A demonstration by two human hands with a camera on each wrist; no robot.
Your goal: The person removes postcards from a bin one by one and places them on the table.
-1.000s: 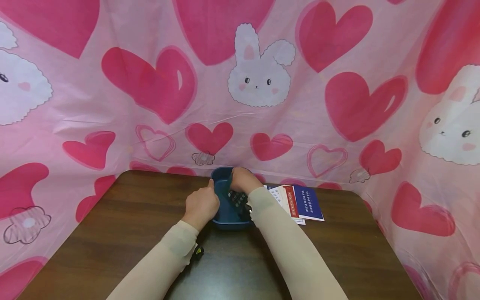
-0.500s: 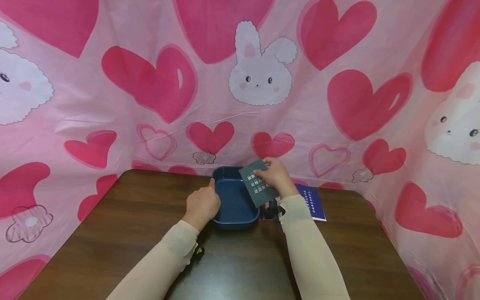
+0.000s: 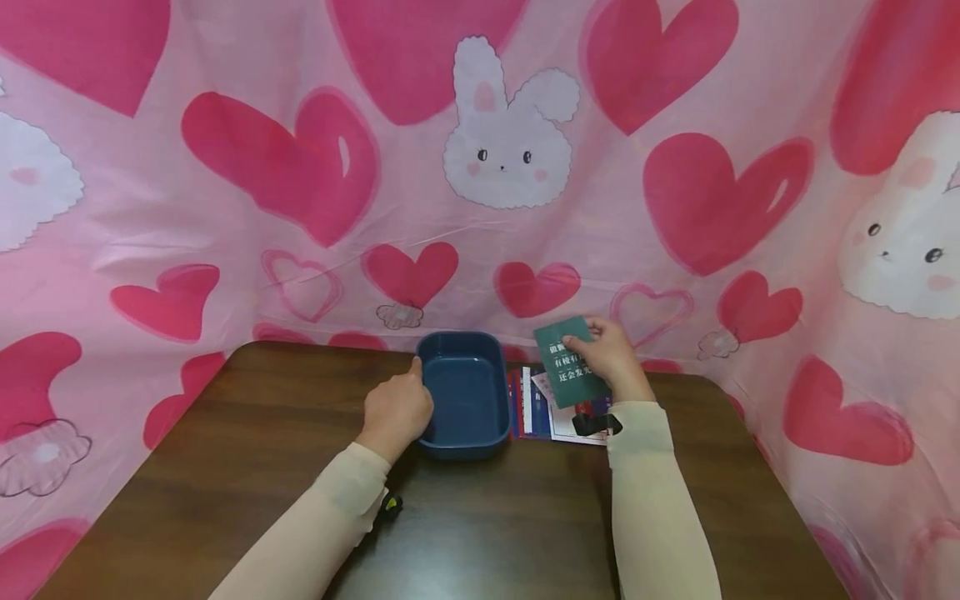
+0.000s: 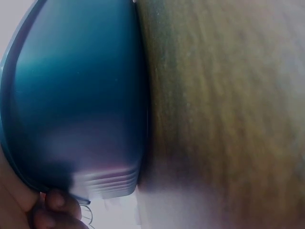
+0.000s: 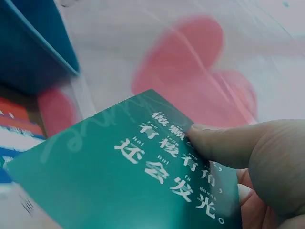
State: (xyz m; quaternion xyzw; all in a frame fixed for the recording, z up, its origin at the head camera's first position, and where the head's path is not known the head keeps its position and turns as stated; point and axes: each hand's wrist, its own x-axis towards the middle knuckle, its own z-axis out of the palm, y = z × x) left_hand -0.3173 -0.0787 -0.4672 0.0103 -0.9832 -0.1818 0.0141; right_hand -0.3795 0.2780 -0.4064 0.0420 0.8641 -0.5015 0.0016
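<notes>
A dark blue plastic bin (image 3: 462,400) stands near the back of the wooden table, with nothing visible inside. My left hand (image 3: 397,408) holds the bin's left rim; in the left wrist view, curled fingertips (image 4: 57,202) show at the rim under the bin's outer wall. To the right of the bin, my right hand (image 3: 609,354) pinches a green card (image 3: 566,367) with white Chinese lettering, thumb on the printed face. The right wrist view shows the card (image 5: 105,162) tilted, with the thumb (image 5: 228,143) on its right side and the other fingers behind it.
Several overlapping printed cards (image 3: 536,408), blue, red and white, lie on the table (image 3: 480,517) right beside the bin, partly under the held card and right wrist. A pink cloth (image 3: 405,200) with hearts and rabbits hangs directly behind the table and along its sides.
My right hand has come out of the bin and moved right, carrying the green card up over the printed cards. The left hand keeps its place at the bin's rim.
</notes>
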